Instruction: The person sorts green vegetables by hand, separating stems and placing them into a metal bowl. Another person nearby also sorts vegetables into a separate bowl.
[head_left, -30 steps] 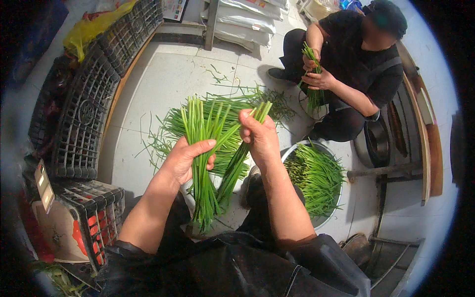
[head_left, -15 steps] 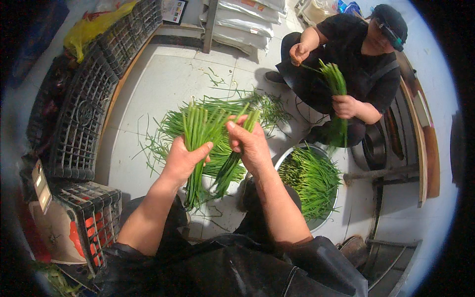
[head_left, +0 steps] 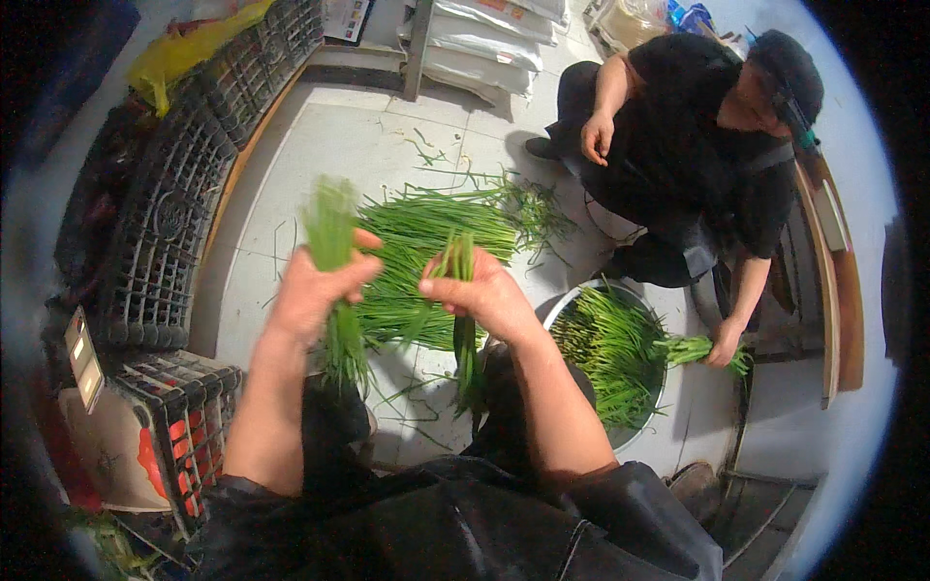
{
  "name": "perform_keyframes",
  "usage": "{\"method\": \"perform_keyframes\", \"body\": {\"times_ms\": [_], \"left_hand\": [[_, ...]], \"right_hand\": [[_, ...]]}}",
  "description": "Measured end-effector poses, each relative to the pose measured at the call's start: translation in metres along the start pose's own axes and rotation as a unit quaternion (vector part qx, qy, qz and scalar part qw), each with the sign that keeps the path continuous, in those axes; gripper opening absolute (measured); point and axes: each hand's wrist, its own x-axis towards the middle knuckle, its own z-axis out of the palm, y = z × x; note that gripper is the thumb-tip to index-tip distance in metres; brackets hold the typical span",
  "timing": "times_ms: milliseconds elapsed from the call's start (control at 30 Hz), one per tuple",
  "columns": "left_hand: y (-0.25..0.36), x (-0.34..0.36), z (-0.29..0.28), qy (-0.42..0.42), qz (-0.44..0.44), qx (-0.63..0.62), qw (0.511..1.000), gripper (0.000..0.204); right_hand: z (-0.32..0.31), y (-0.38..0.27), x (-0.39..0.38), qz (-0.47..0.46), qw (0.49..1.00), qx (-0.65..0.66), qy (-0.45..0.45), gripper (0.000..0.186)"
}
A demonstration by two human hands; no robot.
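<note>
My left hand (head_left: 312,292) is closed around a thick bunch of green chives (head_left: 331,225), blurred by motion, thumb on the right. To its right, my right hand (head_left: 492,298) grips a smaller bunch of chives (head_left: 467,360) between thumb and fingers; the cut ends point up and the leaves hang down. A gap separates the two bunches. Beneath and beyond my hands, a loose pile of chives (head_left: 446,221) lies on the tiled floor. Right of my knees stands a round metal basin (head_left: 555,315) filled with chives (head_left: 612,353).
A co-worker (head_left: 668,145) crouches at the far right, one hand holding chives (head_left: 690,349) by the basin's right edge. Black plastic crates (head_left: 160,228) line the left side. Another crate (head_left: 194,387) sits near left. White sacks (head_left: 484,48) are stacked at the back.
My hands have drawn apart; the left one went left with its bunch, the right one slightly down. The co-worker's bunch has come down from chest height to the basin's right edge.
</note>
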Motion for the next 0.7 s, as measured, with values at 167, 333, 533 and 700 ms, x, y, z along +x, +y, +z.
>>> {"method": "perform_keyframes", "body": {"times_ms": [167,333,533,700], "left_hand": [[-0.013,-0.004,0.025,-0.053,0.051,0.01,0.997,0.02],[-0.012,0.004,0.006,0.036,0.021,0.014,0.999,0.012],[-0.016,0.016,-0.039,0.192,0.022,0.217,0.957,0.017],[-0.011,0.013,-0.054,0.22,-0.006,0.477,0.851,0.026]], "right_hand": [[0.015,-0.001,-0.005,0.045,0.997,0.041,-0.04,0.023],[0.004,0.006,0.002,0.077,0.995,0.056,-0.015,0.022],[-0.005,0.014,0.006,0.033,0.982,0.175,-0.063,0.016],[-0.016,0.018,0.005,0.015,0.98,0.194,-0.036,0.014]]}}
